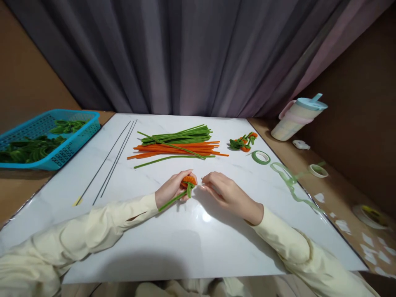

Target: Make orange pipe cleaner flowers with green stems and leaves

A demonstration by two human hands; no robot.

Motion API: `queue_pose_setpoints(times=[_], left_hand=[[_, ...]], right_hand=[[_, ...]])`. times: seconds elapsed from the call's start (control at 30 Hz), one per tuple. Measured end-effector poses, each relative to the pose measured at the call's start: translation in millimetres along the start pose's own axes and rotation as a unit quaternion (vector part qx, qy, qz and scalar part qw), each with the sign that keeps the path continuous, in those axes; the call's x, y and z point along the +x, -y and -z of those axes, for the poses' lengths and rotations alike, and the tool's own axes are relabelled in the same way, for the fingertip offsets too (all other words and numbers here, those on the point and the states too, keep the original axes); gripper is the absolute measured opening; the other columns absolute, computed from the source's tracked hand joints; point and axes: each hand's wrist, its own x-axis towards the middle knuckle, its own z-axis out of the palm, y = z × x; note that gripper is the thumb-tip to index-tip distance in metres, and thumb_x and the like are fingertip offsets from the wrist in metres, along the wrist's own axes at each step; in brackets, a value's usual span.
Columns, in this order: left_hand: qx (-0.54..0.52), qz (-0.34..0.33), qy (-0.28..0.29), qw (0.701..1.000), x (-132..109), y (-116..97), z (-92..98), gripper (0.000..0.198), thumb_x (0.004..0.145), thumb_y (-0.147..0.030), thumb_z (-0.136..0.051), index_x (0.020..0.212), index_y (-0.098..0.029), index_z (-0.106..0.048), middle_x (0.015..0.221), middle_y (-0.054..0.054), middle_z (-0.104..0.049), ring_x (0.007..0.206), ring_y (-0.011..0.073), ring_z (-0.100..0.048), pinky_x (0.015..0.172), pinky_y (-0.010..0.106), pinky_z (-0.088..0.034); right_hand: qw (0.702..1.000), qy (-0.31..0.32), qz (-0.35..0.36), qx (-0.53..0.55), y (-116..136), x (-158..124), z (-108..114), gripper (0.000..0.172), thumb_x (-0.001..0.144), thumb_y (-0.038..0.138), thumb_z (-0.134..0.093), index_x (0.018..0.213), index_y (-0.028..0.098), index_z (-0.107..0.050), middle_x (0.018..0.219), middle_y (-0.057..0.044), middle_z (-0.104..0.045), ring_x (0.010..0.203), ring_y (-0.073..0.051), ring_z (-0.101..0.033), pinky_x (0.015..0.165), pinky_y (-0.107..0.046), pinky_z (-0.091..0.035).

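My left hand is closed around a small orange piece made of pipe cleaner, with a green strand looped at its side and a green end slanting down to the left. Just to the right, my right hand is closed in a pinch. A tiny tip shows at its fingers, too small to name. A narrow gap lies between the hands. Beyond them are a bundle of orange pipe cleaners and a bundle of green pipe cleaners. One green pipe cleaner lies apart in front.
Finished orange-and-green pieces lie at the right, beside a green tape roll. Thin dark rods rest on the left. A blue basket holds green leafy pieces. Green ribbon, a tumbler and paper scraps line the right.
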Motion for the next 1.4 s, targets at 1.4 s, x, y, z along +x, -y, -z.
queue_pose_setpoints(times=[1.4], left_hand=[[0.093,-0.056,0.018,0.994,-2,4,6.1,0.038,0.078,-0.048,-0.059,0.081,-0.009,-0.059,0.067,0.007,-0.065,0.051,0.0096,-0.056,0.046,0.020,-0.042]], right_hand=[[0.994,-0.051,-0.015,0.100,-6,-1,-3,0.029,0.092,0.030,-0.045,0.117,0.021,-0.055,0.093,-0.006,-0.067,0.076,-0.014,-0.061,0.069,-0.025,-0.049]])
